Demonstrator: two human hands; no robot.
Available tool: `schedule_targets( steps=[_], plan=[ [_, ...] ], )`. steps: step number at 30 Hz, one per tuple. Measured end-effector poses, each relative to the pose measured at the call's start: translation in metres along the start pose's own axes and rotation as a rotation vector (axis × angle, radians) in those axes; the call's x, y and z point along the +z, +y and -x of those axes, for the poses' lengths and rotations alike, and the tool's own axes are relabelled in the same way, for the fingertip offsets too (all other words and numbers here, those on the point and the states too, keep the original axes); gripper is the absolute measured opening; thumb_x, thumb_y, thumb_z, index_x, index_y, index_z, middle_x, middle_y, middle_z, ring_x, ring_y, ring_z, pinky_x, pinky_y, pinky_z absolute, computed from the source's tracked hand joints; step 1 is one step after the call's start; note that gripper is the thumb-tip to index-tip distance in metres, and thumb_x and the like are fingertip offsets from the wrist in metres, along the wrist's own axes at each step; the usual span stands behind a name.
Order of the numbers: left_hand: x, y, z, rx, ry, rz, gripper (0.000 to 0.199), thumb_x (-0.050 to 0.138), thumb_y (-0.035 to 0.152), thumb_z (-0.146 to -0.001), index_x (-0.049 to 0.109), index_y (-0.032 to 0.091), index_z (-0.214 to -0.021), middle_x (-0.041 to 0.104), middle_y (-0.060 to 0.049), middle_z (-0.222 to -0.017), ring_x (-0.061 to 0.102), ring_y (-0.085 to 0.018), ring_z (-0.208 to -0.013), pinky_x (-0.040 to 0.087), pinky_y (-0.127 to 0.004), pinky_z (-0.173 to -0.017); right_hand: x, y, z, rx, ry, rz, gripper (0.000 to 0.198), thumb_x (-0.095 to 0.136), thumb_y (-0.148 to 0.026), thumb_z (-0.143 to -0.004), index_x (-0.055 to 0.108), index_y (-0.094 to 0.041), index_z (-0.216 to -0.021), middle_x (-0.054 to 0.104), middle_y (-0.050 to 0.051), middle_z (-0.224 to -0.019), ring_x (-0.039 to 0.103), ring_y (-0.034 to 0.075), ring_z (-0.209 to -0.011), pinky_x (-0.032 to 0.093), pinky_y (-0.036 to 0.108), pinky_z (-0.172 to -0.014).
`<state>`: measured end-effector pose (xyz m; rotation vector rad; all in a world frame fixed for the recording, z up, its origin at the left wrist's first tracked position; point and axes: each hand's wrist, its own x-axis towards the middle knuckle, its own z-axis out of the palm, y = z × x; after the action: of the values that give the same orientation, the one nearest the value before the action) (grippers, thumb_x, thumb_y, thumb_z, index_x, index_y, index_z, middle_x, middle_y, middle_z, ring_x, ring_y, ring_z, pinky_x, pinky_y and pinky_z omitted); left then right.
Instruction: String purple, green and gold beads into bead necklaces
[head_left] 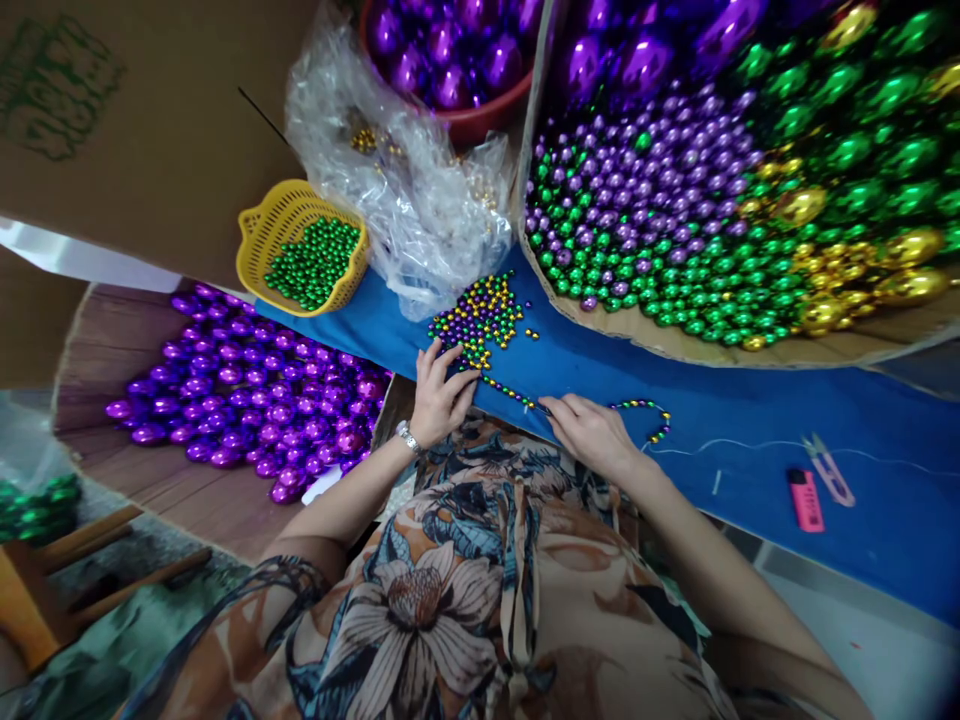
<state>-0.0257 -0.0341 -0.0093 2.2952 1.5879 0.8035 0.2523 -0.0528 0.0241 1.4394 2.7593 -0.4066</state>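
Note:
A string of small green, gold and purple beads (510, 391) runs in a straight line between my hands over the blue cloth. My left hand (441, 398), with a metal watch at the wrist, has its thumb and forefinger together at the string's left end, other fingers spread at the pile of loose mixed beads (480, 318). Farther along, my right hand (592, 432) pinches the string; its fingertips partly hide what they grip. Past that hand the beaded strand (660, 425) curves round and continues as bare thread (735, 443).
A yellow basket (251, 235) holds green beads beside a clear plastic bag (420, 230). A cardboard box (675, 345) of mixed beads stands back right, a red bowl (487, 118) behind. Thread snips (829, 472) and a pink lighter (805, 502) lie right. Purple baubles (255, 390) fill a box at left.

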Motion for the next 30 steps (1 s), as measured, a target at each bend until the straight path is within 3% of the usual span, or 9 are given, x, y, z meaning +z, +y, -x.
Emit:
schedule_targets(
  steps=[7,14,22,26,30],
  plan=[
    [0.000,0.001,-0.002,0.006,-0.012,-0.007,0.018,0.057,0.027,-0.090,0.069,0.025,-0.102,0.054,-0.009,-0.132,0.031,-0.032,-0.141,0.028,-0.062,-0.112,0.015,0.000,-0.007,-0.073,0.035,-0.031,0.045,0.039,-0.010,-0.093,0.050,-0.018,-0.135,0.064,0.009,-0.099,0.060,0.020,-0.091,0.048,0.028,-0.074],
    [-0.006,0.002,-0.011,-0.019,-0.047,0.043,0.019,0.055,0.029,-0.092,0.068,0.024,-0.104,0.056,-0.009,-0.131,0.031,-0.030,-0.141,0.032,-0.058,-0.113,0.018,0.006,-0.009,-0.101,0.224,-0.206,0.038,0.039,-0.018,-0.096,0.048,-0.015,-0.133,0.065,0.008,-0.096,0.061,0.018,-0.087,0.050,0.028,-0.075],
    [-0.017,0.001,-0.027,-0.003,-0.072,0.129,0.016,0.055,0.032,-0.092,0.067,0.021,-0.095,0.058,-0.008,-0.129,0.037,-0.027,-0.139,0.033,-0.054,-0.115,0.010,0.008,-0.006,-0.080,0.301,-0.268,0.032,0.041,-0.020,-0.097,0.053,-0.018,-0.127,0.066,0.006,-0.096,0.062,0.016,-0.084,0.050,0.026,-0.073],
    [-0.022,0.001,-0.033,-0.013,-0.123,0.206,0.019,0.053,0.034,-0.093,0.064,0.020,-0.089,0.058,-0.008,-0.131,0.038,-0.026,-0.139,0.034,-0.052,-0.115,-0.003,0.015,-0.004,-0.055,0.283,-0.258,0.031,0.047,-0.032,-0.097,0.058,-0.020,-0.123,0.065,0.006,-0.103,0.062,0.016,-0.091,0.048,0.025,-0.072],
    [-0.021,0.007,-0.036,-0.044,-0.126,0.245,0.022,0.051,0.036,-0.094,0.063,0.020,-0.088,0.058,-0.008,-0.132,0.039,-0.026,-0.139,0.035,-0.052,-0.114,-0.023,0.013,-0.011,-0.006,0.302,-0.149,0.043,0.052,-0.049,-0.092,0.060,-0.021,-0.124,0.061,0.009,-0.107,0.058,0.021,-0.099,0.047,0.029,-0.078]
  ],
)
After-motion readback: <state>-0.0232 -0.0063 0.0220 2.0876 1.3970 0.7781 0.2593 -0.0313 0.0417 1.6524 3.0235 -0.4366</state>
